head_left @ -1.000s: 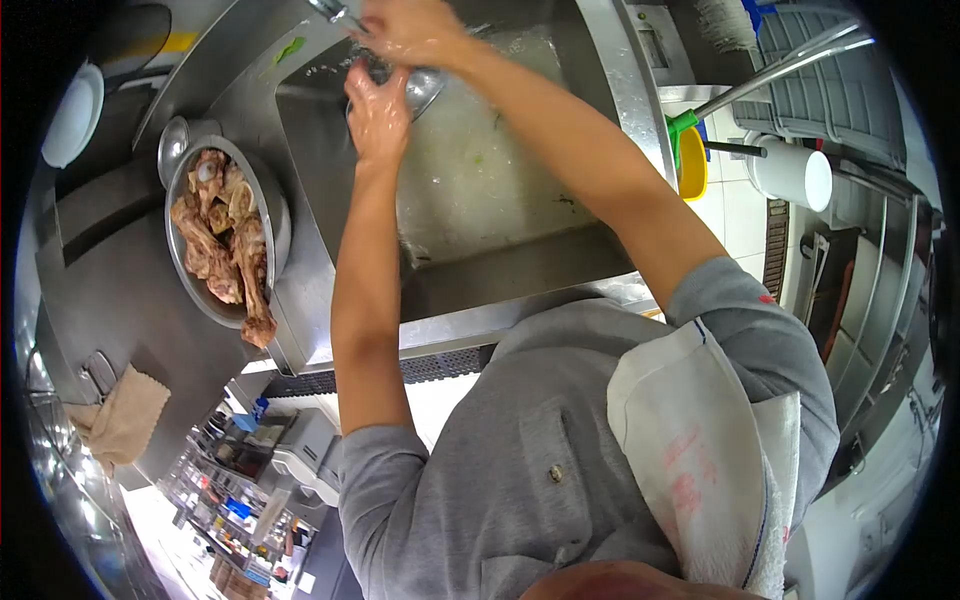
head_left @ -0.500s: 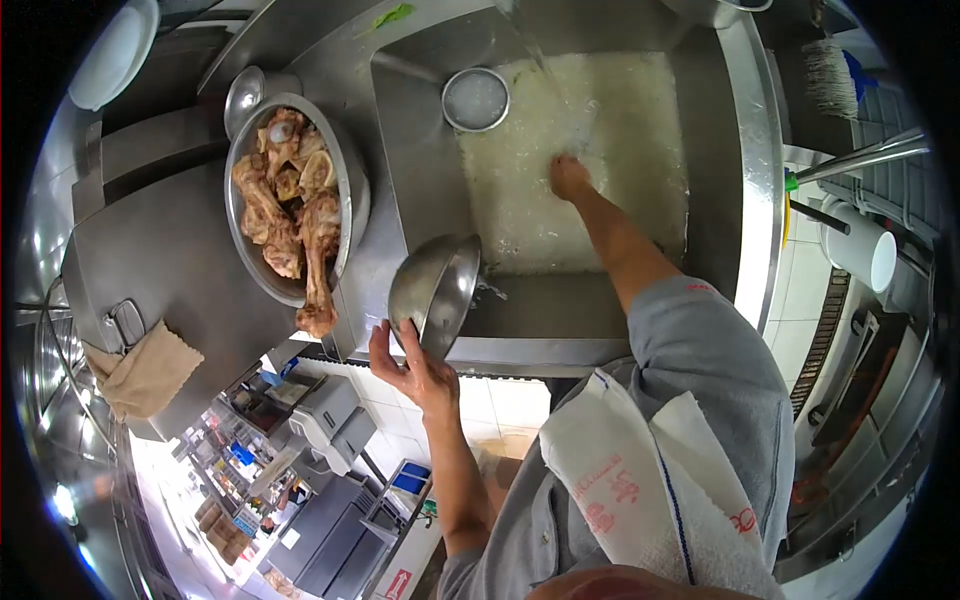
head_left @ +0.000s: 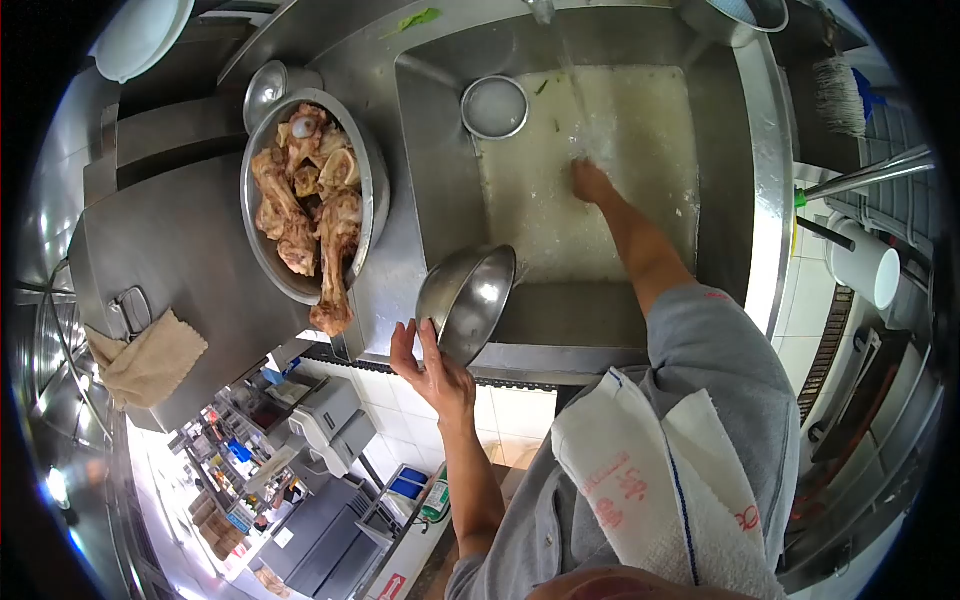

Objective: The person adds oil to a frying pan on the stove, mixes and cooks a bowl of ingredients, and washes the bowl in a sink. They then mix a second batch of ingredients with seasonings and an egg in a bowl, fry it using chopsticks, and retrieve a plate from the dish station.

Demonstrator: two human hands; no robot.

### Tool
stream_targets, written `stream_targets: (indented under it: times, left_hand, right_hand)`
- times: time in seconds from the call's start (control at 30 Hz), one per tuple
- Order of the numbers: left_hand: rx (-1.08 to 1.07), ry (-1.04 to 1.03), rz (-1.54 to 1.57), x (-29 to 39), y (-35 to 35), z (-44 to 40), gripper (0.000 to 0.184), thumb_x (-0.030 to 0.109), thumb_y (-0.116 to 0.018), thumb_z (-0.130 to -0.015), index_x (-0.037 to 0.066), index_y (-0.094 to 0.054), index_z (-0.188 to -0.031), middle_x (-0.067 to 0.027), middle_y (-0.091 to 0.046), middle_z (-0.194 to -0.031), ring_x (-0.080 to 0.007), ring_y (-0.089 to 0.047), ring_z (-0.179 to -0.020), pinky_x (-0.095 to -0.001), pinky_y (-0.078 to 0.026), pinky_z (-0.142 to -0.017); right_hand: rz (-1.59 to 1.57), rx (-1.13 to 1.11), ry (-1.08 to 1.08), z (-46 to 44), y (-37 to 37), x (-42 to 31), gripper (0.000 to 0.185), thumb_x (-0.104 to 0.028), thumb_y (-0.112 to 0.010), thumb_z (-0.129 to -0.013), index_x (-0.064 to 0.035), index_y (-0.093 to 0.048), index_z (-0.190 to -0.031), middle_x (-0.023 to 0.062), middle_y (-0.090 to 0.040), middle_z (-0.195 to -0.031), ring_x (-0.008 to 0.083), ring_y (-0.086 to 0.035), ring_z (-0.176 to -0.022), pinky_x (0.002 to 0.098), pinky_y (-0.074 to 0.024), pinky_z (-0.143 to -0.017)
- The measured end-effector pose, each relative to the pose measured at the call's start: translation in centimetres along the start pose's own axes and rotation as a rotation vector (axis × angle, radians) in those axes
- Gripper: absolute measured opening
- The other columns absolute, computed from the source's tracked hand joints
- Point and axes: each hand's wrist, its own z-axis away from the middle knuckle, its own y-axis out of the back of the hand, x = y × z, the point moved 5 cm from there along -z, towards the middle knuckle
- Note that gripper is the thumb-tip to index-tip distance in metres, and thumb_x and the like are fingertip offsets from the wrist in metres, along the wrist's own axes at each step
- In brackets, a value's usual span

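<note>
Hands apart, the left hand point(head_left: 440, 385) is pinching a metal bowl point(head_left: 467, 300) by its rim at the sink's point(head_left: 640, 320) seven o'clock; the right hand point(head_left: 592, 182) is reaching into cloudy water point(head_left: 640, 220) (submerged fingers are hiding its grip, so one cannot tell). Smooth and shiny, the bowl is tilting waterward. At nine o'clock, browned bones point(head_left: 335, 225) are overhanging their pan point(head_left: 377, 180); a metal container point(head_left: 495, 107) is sitting at ten.
</note>
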Motion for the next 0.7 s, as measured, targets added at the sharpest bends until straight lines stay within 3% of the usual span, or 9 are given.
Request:
stream_targets:
  times: [0.1,0.17,0.2,0.27,0.33,0.4,0.5,0.6,0.7]
  left_hand:
    - [0.005,0.000,0.022,0.5,-0.5,-0.9,0.067,-0.021,-0.040,-0.076,0.011,-0.051,-0.134,-0.0229,-0.034,-0.133,-0.0348,-0.050,-0.113,-0.0411,-0.045,-0.094]
    - [0.019,0.002,0.041,0.8,-0.6,-1.5,0.067,-0.021,-0.040,-0.075,0.011,-0.051,-0.133,-0.0227,-0.034,-0.133,-0.0347,-0.050,-0.113,-0.0412,-0.045,-0.093]
    - [0.014,0.004,0.031,0.9,-0.7,-1.8,0.067,-0.021,-0.039,-0.075,0.010,-0.052,-0.133,-0.0226,-0.034,-0.133,-0.0346,-0.050,-0.113,-0.0412,-0.045,-0.093]
    - [0.007,0.007,0.006,0.7,-0.8,-2.1,0.068,-0.021,-0.037,-0.073,0.009,-0.051,-0.132,-0.0224,-0.034,-0.133,-0.0345,-0.050,-0.113,-0.0416,-0.045,-0.093]
    - [0.025,-0.006,0.012,0.6,-0.7,-2.2,0.069,-0.021,-0.037,-0.072,0.009,-0.051,-0.133,-0.0225,-0.034,-0.133,-0.0343,-0.050,-0.112,-0.0414,-0.044,-0.092]
    - [0.041,-0.016,0.007,1.3,-0.6,-2.7,0.071,-0.021,-0.038,-0.070,0.008,-0.050,-0.134,-0.0226,-0.034,-0.133,-0.0336,-0.051,-0.111,-0.0410,-0.044,-0.092]
    - [0.052,-0.007,0.083,0.6,-0.8,-2.4,0.071,-0.021,-0.037,-0.071,0.008,-0.050,-0.134,-0.0227,-0.034,-0.133,-0.0330,-0.050,-0.111,-0.0407,-0.043,-0.093]
    - [0.068,0.006,0.098,0.9,0.3,-2.0,0.069,-0.020,-0.038,-0.071,0.006,-0.050,-0.134,-0.0233,-0.034,-0.133,-0.0328,-0.050,-0.112,-0.0411,-0.042,-0.094]
    - [0.127,0.022,0.100,0.6,2.3,-0.3,0.066,-0.020,-0.039,-0.071,0.005,-0.052,-0.131,-0.0235,-0.035,-0.132,-0.0339,-0.050,-0.113,-0.0416,-0.042,-0.095]
  right_hand:
    - [0.324,-0.291,0.100,1.7,-0.2,-2.7,0.030,-0.017,-0.054,-0.079,0.0024,-0.066,-0.098,0.0225,-0.063,-0.108,0.0354,-0.064,-0.095,0.0444,-0.0511,-0.080]
    - [-0.001,-0.744,0.079,2.6,-0.8,-4.5,0.032,-0.018,-0.054,-0.077,0.0022,-0.066,-0.098,0.0206,-0.065,-0.103,0.0360,-0.065,-0.085,0.0442,-0.0522,-0.074]
    - [0.004,-0.731,0.072,1.0,-1.1,-3.2,0.032,-0.018,-0.054,-0.077,0.0022,-0.066,-0.098,0.0206,-0.065,-0.103,0.0360,-0.065,-0.085,0.0442,-0.0522,-0.074]
    - [0.209,-0.443,0.577,-1.9,-0.6,-3.1,0.030,-0.015,-0.053,-0.075,0.0037,-0.065,-0.095,0.0180,-0.066,-0.088,0.0324,-0.065,-0.074,0.0455,-0.0512,-0.067]
    - [-0.160,0.558,0.282,-0.1,11.0,-4.2,0.029,-0.018,-0.054,-0.079,0.0039,-0.066,-0.093,0.0171,-0.066,-0.082,0.0315,-0.062,-0.064,0.0459,-0.0500,-0.064]
    - [-1.134,0.206,-0.196,-0.7,14.6,-6.1,0.028,-0.024,-0.058,-0.086,0.0042,-0.057,-0.089,0.0105,-0.059,-0.072,0.0249,-0.061,-0.070,0.0425,-0.0502,-0.064]
    - [-1.222,0.083,-0.201,-0.5,18.5,-8.2,0.033,-0.025,-0.062,-0.084,0.0057,-0.057,-0.094,0.0116,-0.063,-0.078,0.0251,-0.061,-0.068,0.0390,-0.0513,-0.065]
    - [-0.742,0.475,-0.226,0.8,23.0,-9.5,0.025,-0.021,-0.066,-0.075,-0.0009,-0.065,-0.090,0.0204,-0.065,-0.080,0.0354,-0.066,-0.079,0.0419,-0.0511,-0.071]
    - [-0.471,0.528,-0.142,-1.7,29.4,-8.0,0.042,-0.024,-0.069,-0.067,-0.0019,-0.062,-0.102,0.0254,-0.065,-0.096,0.0365,-0.063,-0.092,0.0436,-0.0497,-0.080]
